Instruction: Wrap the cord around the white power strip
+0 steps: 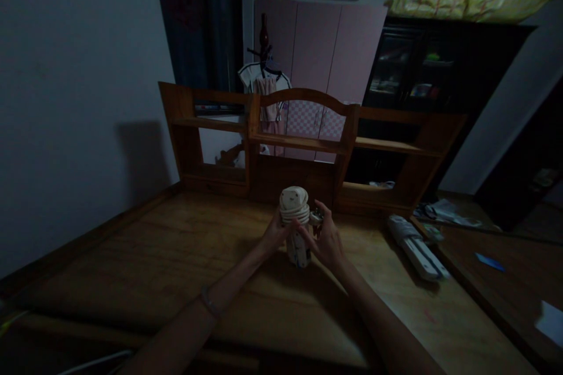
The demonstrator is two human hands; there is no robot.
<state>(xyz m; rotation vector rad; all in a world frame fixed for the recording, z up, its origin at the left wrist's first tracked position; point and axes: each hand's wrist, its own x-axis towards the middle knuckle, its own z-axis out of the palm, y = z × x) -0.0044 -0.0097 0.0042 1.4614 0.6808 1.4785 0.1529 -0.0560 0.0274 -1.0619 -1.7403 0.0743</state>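
In the dim head view both of my hands meet over the middle of a wooden platform (185,269). Between them stands a white power strip (295,228) held on end, with its white cord wound in loops round its upper part. My left hand (275,235) is closed on the strip's left side. My right hand (328,240) is closed on the right side, and its fingertips pinch the plug (315,217) at the cord's end. A thin bracelet sits on my left wrist.
A wooden headboard with shelves (308,140) stands behind the hands. A second white power strip (417,249) lies to the right on the platform. Papers (444,211) lie near the right edge. A dark cabinet (440,70) and pink wardrobe (316,53) stand at the back.
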